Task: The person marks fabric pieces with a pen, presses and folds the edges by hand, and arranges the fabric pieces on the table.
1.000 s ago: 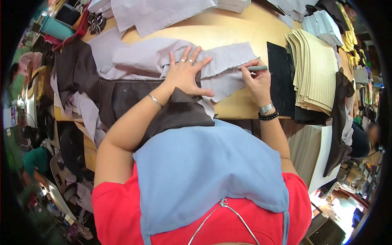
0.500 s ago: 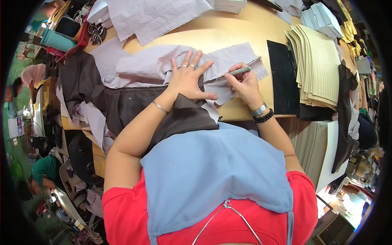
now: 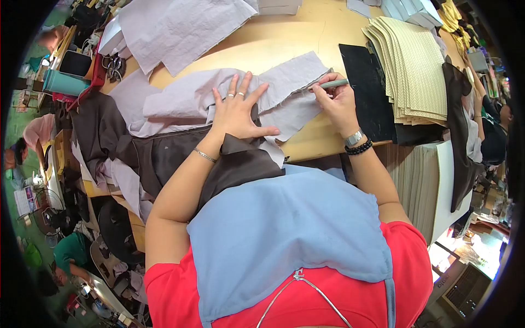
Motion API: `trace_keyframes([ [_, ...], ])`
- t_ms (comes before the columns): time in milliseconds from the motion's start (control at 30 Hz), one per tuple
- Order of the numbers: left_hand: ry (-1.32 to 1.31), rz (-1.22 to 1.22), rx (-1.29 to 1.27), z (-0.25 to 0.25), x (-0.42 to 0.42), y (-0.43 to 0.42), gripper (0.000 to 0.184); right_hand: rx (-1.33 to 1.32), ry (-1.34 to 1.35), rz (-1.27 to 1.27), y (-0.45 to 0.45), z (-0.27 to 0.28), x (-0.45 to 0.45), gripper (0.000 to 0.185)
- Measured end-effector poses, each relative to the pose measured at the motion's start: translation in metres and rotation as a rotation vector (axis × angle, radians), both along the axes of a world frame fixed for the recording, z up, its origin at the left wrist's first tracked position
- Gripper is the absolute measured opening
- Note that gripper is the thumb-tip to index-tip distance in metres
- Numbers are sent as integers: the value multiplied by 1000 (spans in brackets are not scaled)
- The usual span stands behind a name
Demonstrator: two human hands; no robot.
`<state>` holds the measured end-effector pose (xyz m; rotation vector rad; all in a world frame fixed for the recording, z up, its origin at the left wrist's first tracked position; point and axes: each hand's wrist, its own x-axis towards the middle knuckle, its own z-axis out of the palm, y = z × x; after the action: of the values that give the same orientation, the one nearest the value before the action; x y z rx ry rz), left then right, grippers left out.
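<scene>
My left hand [image 3: 238, 109] lies flat with fingers spread, pressing on pale lilac-grey fabric [image 3: 180, 101] and the dark brown fabric [image 3: 169, 156] joined to it. Closed around a grey-green pen-like tool [image 3: 333, 83] is my right hand [image 3: 339, 104]. The tool's tip points left and meets the frayed edge of the pale fabric strip [image 3: 295, 76], near the strip's right end. A loose flap of the dark fabric [image 3: 240, 164] hangs over the table edge against my blue apron [image 3: 290, 218].
Textured cream sheets [image 3: 410, 71] are stacked at the right, beside a black panel [image 3: 366, 87]. More pale fabric [image 3: 180, 27] lies at the back. A teal container [image 3: 65, 82] stands at the far left. Co-workers are at both sides, one in a green top [image 3: 71, 254].
My right hand has moved right with the tool, along the fabric edge to near the strip's end. My left hand stays spread on the fabric. The whole view has shifted slightly.
</scene>
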<state>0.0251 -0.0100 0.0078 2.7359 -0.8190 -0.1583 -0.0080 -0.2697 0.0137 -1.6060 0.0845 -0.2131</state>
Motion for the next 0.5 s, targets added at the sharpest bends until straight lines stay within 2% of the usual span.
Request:
trace_keyframes([
  [267,4,9,3,1,-1,0,120,-27,-1,76,7,-6,2,17],
  [367,7,11,-1,0,0,0,119,65,62,128,14,-11,1,17],
  [500,3,12,-11,0,-1,0,119,36,144,184,24,-8,-1,18],
])
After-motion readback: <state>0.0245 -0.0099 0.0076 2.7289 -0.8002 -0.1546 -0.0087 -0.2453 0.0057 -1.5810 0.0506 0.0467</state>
